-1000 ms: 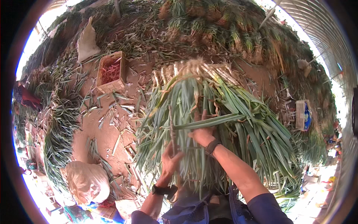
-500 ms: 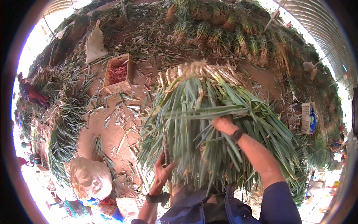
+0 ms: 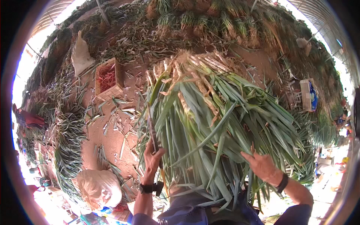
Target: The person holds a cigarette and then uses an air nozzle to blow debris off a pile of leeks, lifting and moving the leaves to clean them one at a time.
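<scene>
A large heap of long green onions [image 3: 187, 123] lies before me, pale stalks and roots at the far side, leaves hanging toward my body. My left hand [image 3: 152, 159], at the heap's left side, is closed around a long, narrow dark tool [image 3: 151, 127] that points away from me; its exact kind is unclear. Over the leaves at the near right is my right hand [image 3: 264, 167], fingers apart, with nothing plainly held. Several stalks with yellowed, dry leaves [image 3: 204, 88] lie loose across the top of the heap.
To the left stand a crate [image 3: 119, 80] with red strips inside, a pale upright sack [image 3: 80, 56] and a full pale sack [image 3: 99, 189]. Another crate [image 3: 306, 95] with blue stuff sits at right. More onion bunches [image 3: 228, 24] line the back. A person [image 3: 30, 118] is at far left.
My right hand has drawn back toward me and to the right, away from the leaves it gripped. Stalks now lie diagonally on top. The view has shifted a little; my left hand keeps the tool.
</scene>
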